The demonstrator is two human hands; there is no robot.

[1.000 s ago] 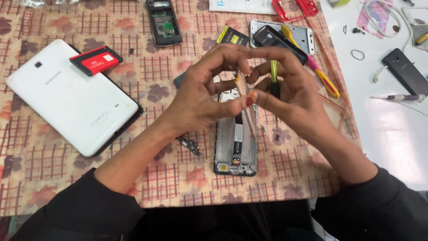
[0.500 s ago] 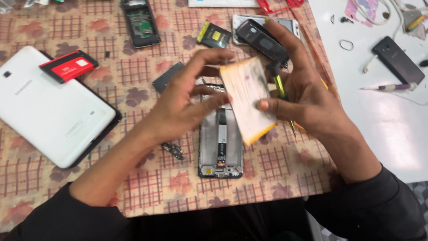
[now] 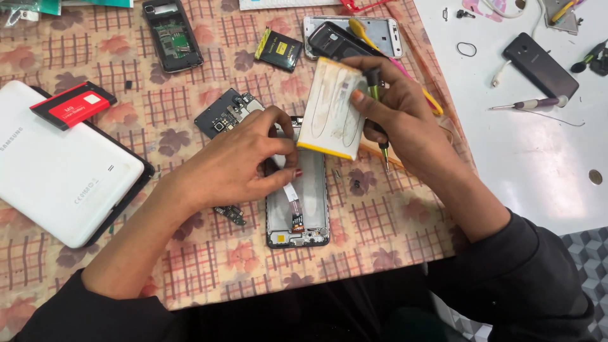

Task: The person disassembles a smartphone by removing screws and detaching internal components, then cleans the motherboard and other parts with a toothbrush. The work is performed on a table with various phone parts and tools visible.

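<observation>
The left hand (image 3: 244, 158) hides the upper part of the open phone frame (image 3: 310, 209). The white tablet (image 3: 57, 168) is cut by the left edge. The small screws near the frame are too tiny to tell.

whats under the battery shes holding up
Under the lifted battery lies the opened phone frame, its flex cable showing. The frame's top end is hidden by the battery and the left hand.

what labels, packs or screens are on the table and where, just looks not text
Red and black battery: flat rectangle with a white label patch, lying on the white tablet at left.
Black battery: small, yellow-edged, top middle.
Pale battery: yellow-edged, in the right hand.
No lit screens.
</observation>
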